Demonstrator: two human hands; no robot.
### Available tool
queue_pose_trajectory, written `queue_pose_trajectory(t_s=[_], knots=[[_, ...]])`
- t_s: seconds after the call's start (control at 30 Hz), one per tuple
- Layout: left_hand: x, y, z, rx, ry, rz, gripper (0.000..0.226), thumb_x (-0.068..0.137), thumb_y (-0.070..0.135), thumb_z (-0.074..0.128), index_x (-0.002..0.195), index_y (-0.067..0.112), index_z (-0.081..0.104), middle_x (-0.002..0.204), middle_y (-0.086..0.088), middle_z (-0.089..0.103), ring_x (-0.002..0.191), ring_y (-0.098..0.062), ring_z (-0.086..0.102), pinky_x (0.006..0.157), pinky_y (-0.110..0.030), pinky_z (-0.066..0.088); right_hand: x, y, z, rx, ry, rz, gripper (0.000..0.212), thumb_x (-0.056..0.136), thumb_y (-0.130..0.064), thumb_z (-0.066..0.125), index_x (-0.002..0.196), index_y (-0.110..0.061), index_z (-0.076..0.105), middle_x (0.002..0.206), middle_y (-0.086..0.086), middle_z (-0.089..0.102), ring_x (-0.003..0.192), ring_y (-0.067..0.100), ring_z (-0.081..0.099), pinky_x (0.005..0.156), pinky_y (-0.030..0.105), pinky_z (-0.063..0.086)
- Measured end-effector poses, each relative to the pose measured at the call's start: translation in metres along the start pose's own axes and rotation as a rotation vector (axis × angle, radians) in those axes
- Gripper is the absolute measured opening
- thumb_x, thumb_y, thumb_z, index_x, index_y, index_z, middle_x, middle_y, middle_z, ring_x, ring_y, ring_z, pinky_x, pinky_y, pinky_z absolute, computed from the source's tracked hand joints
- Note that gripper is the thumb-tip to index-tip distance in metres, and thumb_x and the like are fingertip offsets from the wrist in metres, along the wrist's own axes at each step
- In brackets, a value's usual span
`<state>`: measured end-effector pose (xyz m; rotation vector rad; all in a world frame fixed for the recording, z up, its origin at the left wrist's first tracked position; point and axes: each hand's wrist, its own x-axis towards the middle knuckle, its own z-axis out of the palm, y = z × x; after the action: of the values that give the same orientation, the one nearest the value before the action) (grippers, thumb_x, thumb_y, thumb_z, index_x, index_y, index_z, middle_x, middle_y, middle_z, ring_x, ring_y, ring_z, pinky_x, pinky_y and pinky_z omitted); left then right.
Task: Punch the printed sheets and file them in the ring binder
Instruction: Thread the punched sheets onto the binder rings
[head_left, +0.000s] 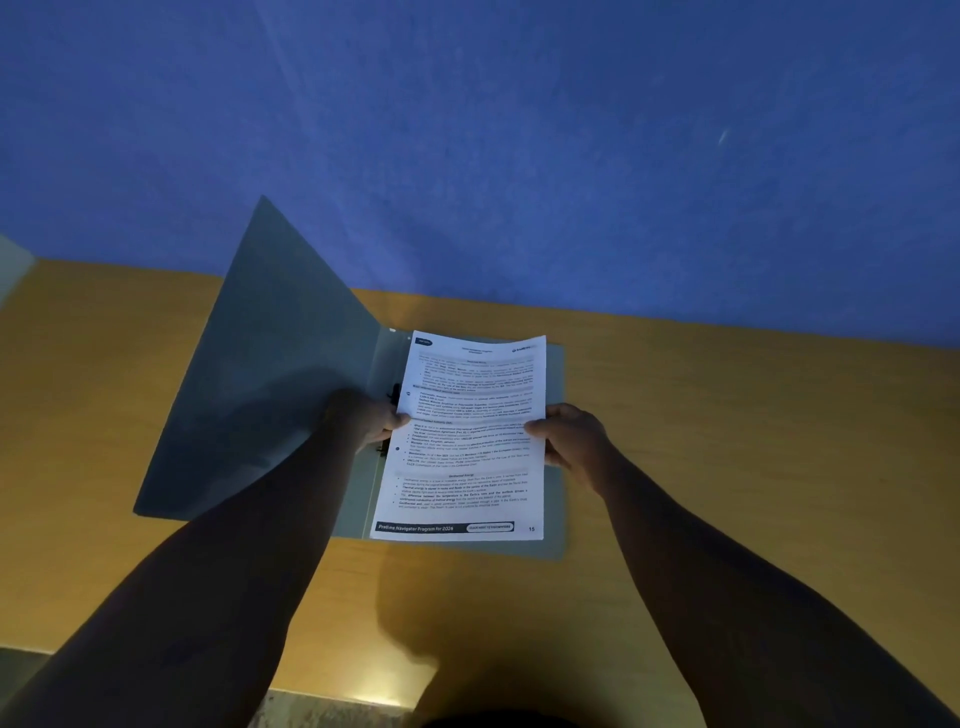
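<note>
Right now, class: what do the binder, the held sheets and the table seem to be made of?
Binder: probably matte grey card or plastic; its raised cover stands stiff and flat. Sheets: thin white printed paper, bowing slightly between the left hand and right hand. Table: wood or wood-look laminate, yellowish, with faint grain.

Printed sheets (467, 441) lie over the open grey ring binder (270, 374).

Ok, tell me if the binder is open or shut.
Open: the binder has its left cover raised, the printed sheets over its right half.
</note>
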<state>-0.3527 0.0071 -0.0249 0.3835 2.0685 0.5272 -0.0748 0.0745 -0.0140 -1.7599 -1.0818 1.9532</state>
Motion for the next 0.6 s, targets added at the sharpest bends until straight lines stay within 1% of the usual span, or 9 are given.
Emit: queue_pose_trajectory(t_s=[0.03,0.13,0.17,0.2,0.27,0.4,0.47,0.53,0.6], knots=[[0.002,-0.002,-0.002,0.058,0.009,0.023,0.046,0.075,0.014,0.084,0.115,-0.001,0.066,0.107,-0.011,0.072,0.094,-0.021,0.072,0.080,-0.032,0.061,0.000,0.000,0.000,0.004,0.002,-0.003,0.021,0.084,-0.004,0.070,0.104,-0.007,0.065,0.099,0.008,0.075,0.087,0.023,0.073,0.067,0.031,0.059],[0.015,-0.011,-0.007,0.445,0.036,0.072,0.048,0.067,0.049,0.085,0.099,0.014,0.076,0.090,-0.004,0.077,0.083,-0.020,0.073,0.087,-0.038,0.058,-0.001,0.000,0.001,0.019,0.008,-0.013,0.019,0.084,-0.003,0.069,0.102,-0.008,0.065,0.097,0.008,0.075,0.086,0.022,0.073,0.065,0.030,0.059],[0.017,-0.012,-0.008,0.505,0.033,0.074,0.050,0.064,0.054,0.085,0.094,0.015,0.077,0.086,-0.003,0.077,0.080,-0.020,0.074,0.087,-0.039,0.058,-0.001,0.000,0.002,0.029,0.008,-0.016,0.018,0.085,-0.003,0.069,0.102,-0.008,0.065,0.097,0.008,0.075,0.086,0.022,0.073,0.065,0.030,0.059],[0.010,-0.009,-0.008,0.537,0.016,0.073,0.050,0.063,0.054,0.085,0.091,0.014,0.076,0.085,-0.004,0.077,0.079,-0.020,0.074,0.087,-0.040,0.058,-0.001,0.001,0.002,0.040,0.009,-0.019,0.018,0.085,-0.003,0.068,0.101,-0.009,0.066,0.098,0.008,0.075,0.086,0.023,0.073,0.065,0.030,0.059],[-0.004,-0.004,-0.008,0.595,0.013,0.087,0.045,0.070,0.049,0.084,0.091,0.010,0.074,0.088,-0.007,0.076,0.083,-0.022,0.073,0.089,-0.040,0.056,0.000,0.002,0.003,0.059,0.008,-0.025,0.018,0.085,-0.003,0.068,0.101,-0.009,0.066,0.099,0.009,0.075,0.088,0.024,0.073,0.070,0.033,0.059],[-0.010,-0.004,-0.009,0.595,-0.037,0.085,0.038,0.078,0.035,0.081,0.101,0.006,0.075,0.093,-0.009,0.075,0.088,-0.024,0.071,0.091,-0.040,0.055,0.000,0.003,0.004,0.112,-0.003,-0.042,0.020,0.084,-0.003,0.067,0.104,-0.006,0.065,0.103,0.011,0.074,0.094,0.029,0.071,0.084,0.043,0.059],[-0.009,-0.005,-0.010,0.578,-0.068,0.074,0.038,0.083,0.032,0.078,0.106,0.003,0.074,0.101,-0.012,0.075,0.094,-0.026,0.070,0.093,-0.039,0.054,-0.001,0.002,0.005,0.143,-0.008,-0.051,0.020,0.085,-0.003,0.066,0.105,-0.006,0.065,0.104,0.012,0.073,0.095,0.030,0.071,0.087,0.045,0.058],[-0.008,-0.006,-0.009,0.512,-0.066,0.066,0.032,0.088,0.028,0.072,0.106,0.001,0.072,0.101,-0.012,0.075,0.092,-0.024,0.070,0.084,-0.034,0.053,-0.001,0.000,0.006,0.167,-0.014,-0.061,0.019,0.085,-0.003,0.066,0.104,-0.006,0.065,0.104,0.012,0.074,0.095,0.031,0.071,0.086,0.044,0.058],[-0.007,-0.006,-0.005,0.418,-0.058,0.058,0.029,0.093,0.026,0.066,0.104,0.000,0.071,0.097,-0.010,0.074,0.081,-0.018,0.067,0.070,-0.030,0.049,-0.002,-0.001,0.006,0.181,-0.027,-0.074,0.020,0.085,-0.003,0.066,0.105,-0.006,0.066,0.104,0.012,0.074,0.096,0.032,0.071,0.086,0.045,0.058]])
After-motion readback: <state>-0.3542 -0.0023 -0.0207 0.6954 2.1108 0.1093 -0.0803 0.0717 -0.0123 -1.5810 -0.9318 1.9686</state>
